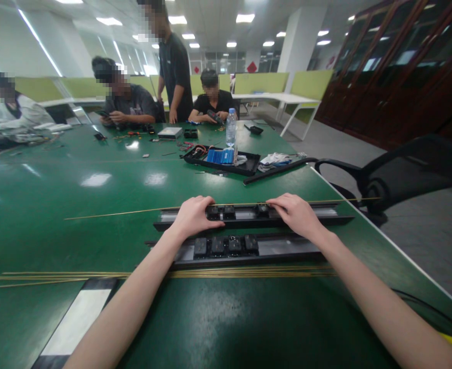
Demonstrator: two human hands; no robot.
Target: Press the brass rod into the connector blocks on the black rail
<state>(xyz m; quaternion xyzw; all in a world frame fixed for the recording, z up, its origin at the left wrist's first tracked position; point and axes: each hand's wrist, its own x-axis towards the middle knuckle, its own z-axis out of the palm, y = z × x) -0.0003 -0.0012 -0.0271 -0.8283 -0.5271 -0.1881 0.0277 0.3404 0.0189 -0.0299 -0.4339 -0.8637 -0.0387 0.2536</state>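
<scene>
A long black channel (249,223) lies across the green table, with small black blocks (229,211) set in its trough. Along its far side runs a thin brass rod (114,213), reaching well past both ends. My left hand (195,216) grips the channel near its left part, thumb on the near wall and fingers at the far side by the rod. Between thumb and fingertips, my right hand (297,215) pinches the rod beside the right-hand block. Closer to me lies a second black channel (287,249) holding several square black blocks (218,246); my forearms partly cover it.
Several brass rods (75,275) lie nearest me, over a black-and-white flat piece (77,320). Beyond are a black tray (249,165) with a blue box (220,156), a water bottle (231,128), gloves (275,161) and a black strip (275,171). Co-workers are across the table; a chair (414,164) is right.
</scene>
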